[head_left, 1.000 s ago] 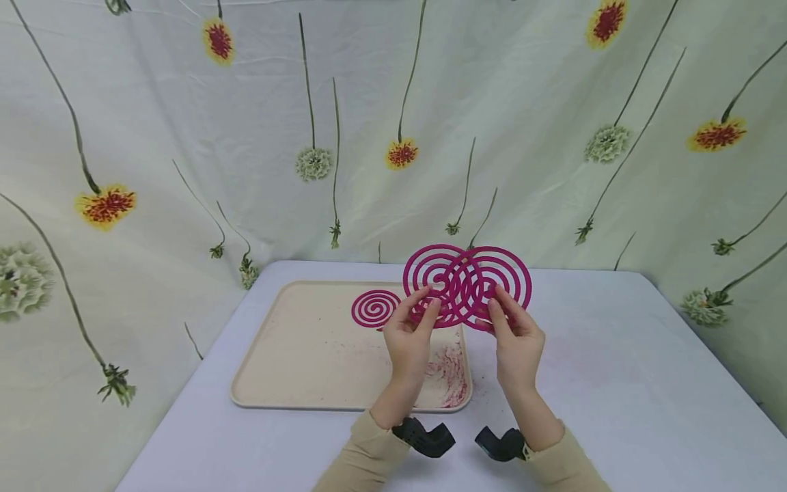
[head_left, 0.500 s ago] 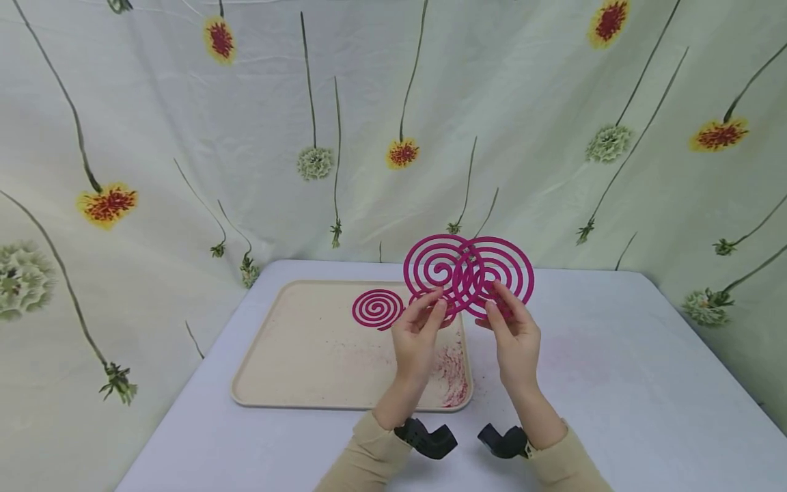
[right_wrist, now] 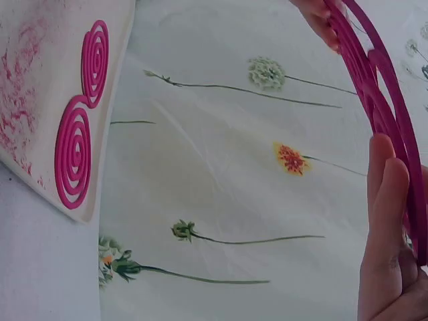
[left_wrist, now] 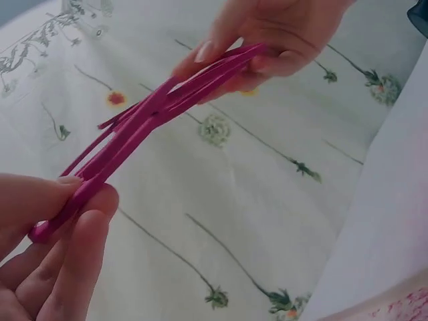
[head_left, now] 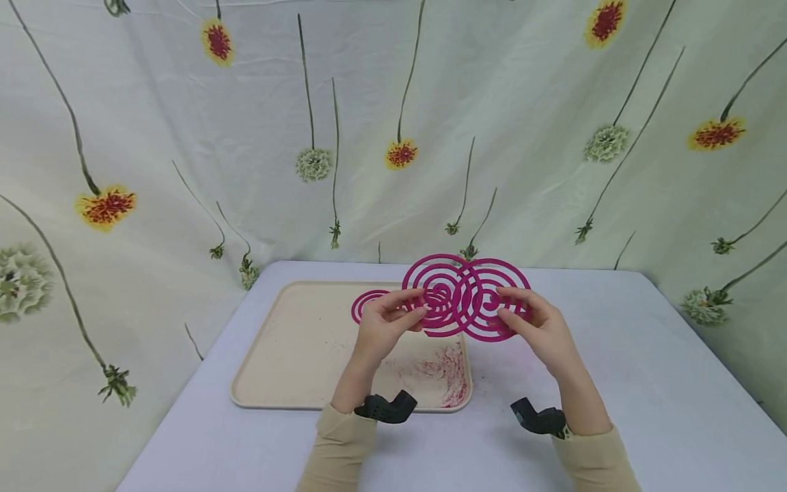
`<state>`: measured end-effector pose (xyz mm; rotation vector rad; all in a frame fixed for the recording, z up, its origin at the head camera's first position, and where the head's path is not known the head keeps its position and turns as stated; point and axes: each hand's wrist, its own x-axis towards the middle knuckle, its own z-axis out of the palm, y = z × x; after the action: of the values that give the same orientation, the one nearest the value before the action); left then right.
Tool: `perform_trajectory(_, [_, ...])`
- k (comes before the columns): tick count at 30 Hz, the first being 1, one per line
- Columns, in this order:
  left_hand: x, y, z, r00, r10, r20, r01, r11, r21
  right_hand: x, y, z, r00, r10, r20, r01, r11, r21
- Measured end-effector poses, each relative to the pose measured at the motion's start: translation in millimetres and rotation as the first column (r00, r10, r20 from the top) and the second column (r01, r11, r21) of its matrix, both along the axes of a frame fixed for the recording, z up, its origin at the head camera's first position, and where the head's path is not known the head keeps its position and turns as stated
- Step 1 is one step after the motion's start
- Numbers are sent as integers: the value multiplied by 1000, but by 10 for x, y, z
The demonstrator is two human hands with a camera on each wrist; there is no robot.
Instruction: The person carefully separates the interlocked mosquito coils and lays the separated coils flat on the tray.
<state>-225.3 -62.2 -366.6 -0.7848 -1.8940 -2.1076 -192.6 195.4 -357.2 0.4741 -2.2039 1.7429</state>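
Observation:
My left hand (head_left: 382, 329) pinches a magenta mosquito coil (head_left: 439, 295) between thumb and fingers, on its left part. With my right hand (head_left: 544, 333) I grip a second coil (head_left: 490, 301) the same way on its right part. The two coils overlap in the middle, held up above the table. Seen nearly edge-on in the left wrist view, the rings of the held coils (left_wrist: 114, 154) cross each other. Behind my left hand, another coil (head_left: 363, 301) is partly hidden on the tray. The right wrist view shows two joined spirals (right_wrist: 75, 157) lying there.
A beige tray (head_left: 295, 342) lies on the white table (head_left: 615, 355), left of centre. Pink crumbs (head_left: 451, 376) cover its right end. Behind the table hangs a flower-printed cloth (head_left: 541, 205). A black wrist mount (head_left: 387, 408) sits on each of my forearms.
The held coils rose a little, then came down lower. My hands have shifted apart, left hand to the left and right hand to the right, now gripping further out. The coils still overlap.

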Motion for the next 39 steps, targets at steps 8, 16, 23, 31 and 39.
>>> perform_trajectory(8, [27,-17,39,1000,7,15,-7,1000,14,42,104,33,1000,22,-6,-22,997,72])
perform_trajectory(16, [92,267,-11,982,184,46,-189,967,172,26,-69,-6,993,-92,-76,80,986,-147])
perform_trajectory(23, [152,548,-152,984,178,5,-173,948,266,-15,-306,-78,971,-229,-70,188,910,-368])
perform_trajectory(31, [160,619,-200,989,145,-29,-133,956,263,-39,-508,-198,947,-295,-128,221,886,-408])
perform_trajectory(39, [134,523,-127,983,136,-119,-118,981,154,-34,-428,-154,958,-272,-95,226,914,-338])
